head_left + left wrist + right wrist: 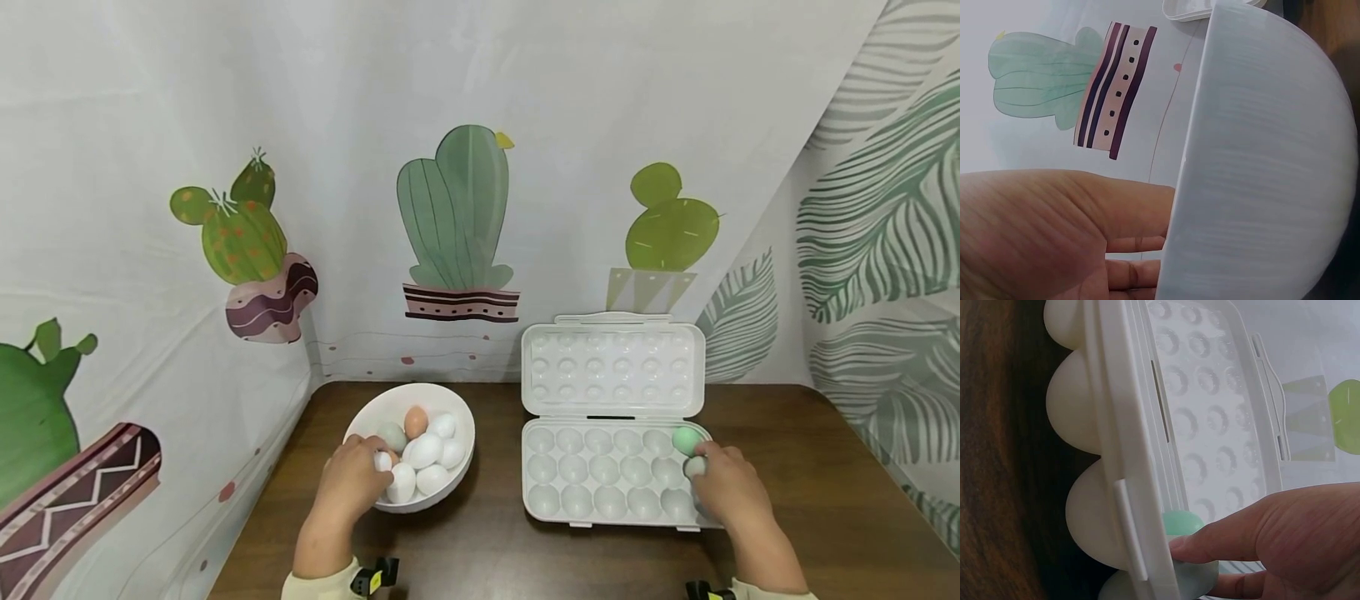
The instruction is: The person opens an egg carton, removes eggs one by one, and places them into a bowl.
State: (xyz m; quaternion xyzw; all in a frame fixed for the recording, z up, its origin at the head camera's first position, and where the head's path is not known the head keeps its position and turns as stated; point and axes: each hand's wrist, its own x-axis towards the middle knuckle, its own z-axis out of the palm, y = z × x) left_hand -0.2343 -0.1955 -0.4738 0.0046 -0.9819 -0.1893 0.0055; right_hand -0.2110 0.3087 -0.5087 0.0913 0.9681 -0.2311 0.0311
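Note:
At the left of the table, a white bowl [462,467] holds several white eggs [426,450], a brown egg [416,422] and a grey-green egg [392,436]. My left hand [351,479] reaches over the bowl's near-left rim, thumb and fingers around a white egg [383,461]; the bowl wall hides the fingertips in the left wrist view. To the right lies an open white egg carton [555,523]. My right hand [731,486] pinches a pale grey-green egg [1196,575] at the right column's middle cup. Just behind it, a mint-green egg [686,440] sits in the back-right cup.
The carton's lid [613,367] stands raised against the cloth backdrop [360,208], which is printed with cacti and leaves. Brown tabletop [495,500] stretches between bowl and carton. The other visible carton cups [602,469] hold nothing.

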